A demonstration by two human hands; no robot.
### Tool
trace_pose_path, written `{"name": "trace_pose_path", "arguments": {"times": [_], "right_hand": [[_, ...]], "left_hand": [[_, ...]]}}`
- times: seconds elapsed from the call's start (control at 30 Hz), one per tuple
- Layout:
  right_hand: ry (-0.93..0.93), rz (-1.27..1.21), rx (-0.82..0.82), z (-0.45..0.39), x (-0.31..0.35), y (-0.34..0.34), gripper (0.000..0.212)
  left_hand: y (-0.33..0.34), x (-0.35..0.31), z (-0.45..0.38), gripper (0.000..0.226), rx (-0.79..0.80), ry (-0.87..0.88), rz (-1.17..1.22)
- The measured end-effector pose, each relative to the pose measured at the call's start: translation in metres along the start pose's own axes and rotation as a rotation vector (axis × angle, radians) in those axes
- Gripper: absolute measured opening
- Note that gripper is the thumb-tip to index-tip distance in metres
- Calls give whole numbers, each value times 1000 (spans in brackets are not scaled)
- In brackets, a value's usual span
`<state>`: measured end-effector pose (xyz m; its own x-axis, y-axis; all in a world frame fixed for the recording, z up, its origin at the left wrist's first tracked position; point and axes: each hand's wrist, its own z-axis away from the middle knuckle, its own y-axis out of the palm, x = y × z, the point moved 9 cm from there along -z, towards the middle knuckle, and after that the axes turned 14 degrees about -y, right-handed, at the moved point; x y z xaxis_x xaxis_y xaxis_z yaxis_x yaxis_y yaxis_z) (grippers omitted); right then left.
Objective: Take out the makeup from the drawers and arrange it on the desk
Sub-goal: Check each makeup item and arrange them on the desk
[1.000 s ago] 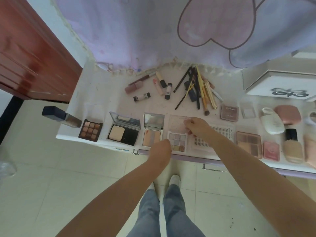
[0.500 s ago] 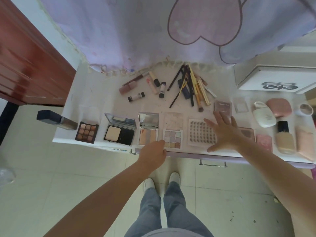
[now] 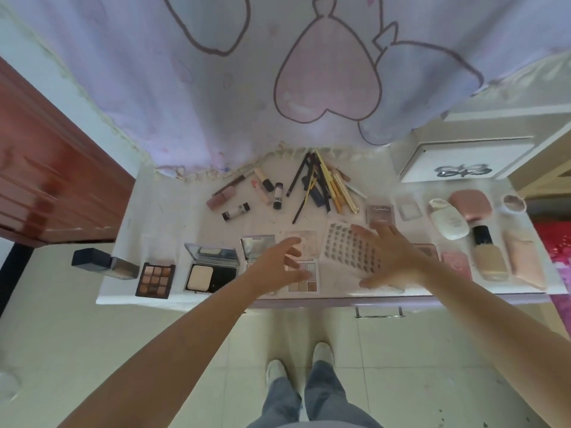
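Note:
Makeup lies spread over the white desk (image 3: 160, 211). My left hand (image 3: 275, 267) hovers with fingers spread over an open pastel eyeshadow palette (image 3: 304, 281) and holds nothing. My right hand (image 3: 389, 257) is spread flat over a white dotted sheet (image 3: 346, 248), empty. Left of them sit a black powder compact (image 3: 211, 270) and a brown nine-pan palette (image 3: 155, 279). A mirrored palette (image 3: 256, 245) is partly hidden by my left hand. Pencils and brushes (image 3: 321, 183) are piled at the back, with lip tubes (image 3: 247, 193) beside them.
A dark foundation bottle (image 3: 103, 264) overhangs the desk's left edge. Bottles, a pink compact (image 3: 469, 205) and a white bottle (image 3: 448, 219) fill the right side. A white box (image 3: 457, 162) stands at the back right. A lilac curtain (image 3: 278, 72) hangs behind. A drawer handle (image 3: 378, 312) shows under the front edge.
My left hand rose from the desk's front edge and opened over the pastel palette. My right hand left that palette, moved right with fingers spread, and now lies over the dotted sheet.

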<state>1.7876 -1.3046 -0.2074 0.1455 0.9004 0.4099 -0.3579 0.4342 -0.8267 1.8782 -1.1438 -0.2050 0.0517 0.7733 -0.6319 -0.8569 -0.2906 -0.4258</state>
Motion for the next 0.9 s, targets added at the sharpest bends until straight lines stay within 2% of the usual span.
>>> {"name": "trace_pose_path", "arguments": {"times": [0.1, 0.17, 0.3, 0.37, 0.47, 0.57, 0.7, 0.83, 0.9], "right_hand": [[-89, -151, -109, 20, 31, -53, 103], [-155, -180, -144, 33, 55, -84, 98], [-218, -245, -218, 51, 93, -132, 95], [-231, -281, -267, 56, 104, -151, 92], [-255, -302, -282, 59, 116, -168, 87], [-268, -270, -291, 58, 125, -182, 90], [-278, -257, -325, 59, 135, -196, 83], [-290, -273, -308, 52, 138, -195, 86], [-298, -357, -297, 47, 138, -191, 85]], "left_hand": [[-11, -52, 19, 120, 196, 149, 219], [-23, -89, 40, 136, 260, 285, 270], [-55, -142, 79, 102, 284, 529, 330], [-73, -158, 93, 83, 238, 607, 388], [-93, -172, 106, 67, 134, 653, 408], [-106, -180, 114, 61, 63, 677, 451], [-116, -183, 121, 50, 30, 699, 493], [-120, -178, 123, 53, 28, 702, 514], [-120, -174, 124, 54, 32, 701, 500]]}}
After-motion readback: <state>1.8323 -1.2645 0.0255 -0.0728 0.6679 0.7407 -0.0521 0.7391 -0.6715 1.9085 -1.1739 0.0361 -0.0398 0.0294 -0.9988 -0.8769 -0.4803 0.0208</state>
